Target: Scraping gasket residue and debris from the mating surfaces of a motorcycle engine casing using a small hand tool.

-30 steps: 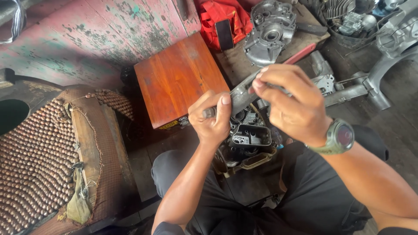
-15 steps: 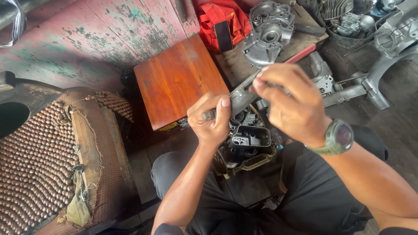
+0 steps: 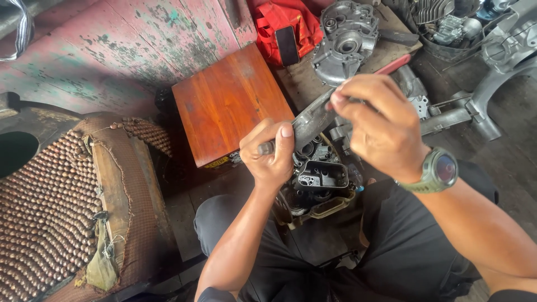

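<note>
My left hand (image 3: pixel 271 154) grips the lower end of a long grey metal part (image 3: pixel 311 121), thumb pressed along it. My right hand (image 3: pixel 373 124), with a green watch on the wrist, pinches the upper end of the same part. Both hands hold it above a dark engine block (image 3: pixel 320 182) that sits between my knees. Most of the part's upper end is hidden by my right fingers.
A reddish wooden box (image 3: pixel 226 106) stands just left of my hands. A grey engine casing (image 3: pixel 344 39) and a red bag (image 3: pixel 285 25) lie beyond. A beaded seat cover (image 3: pixel 50 212) fills the left. Silver frame parts (image 3: pixel 481 106) lie at the right.
</note>
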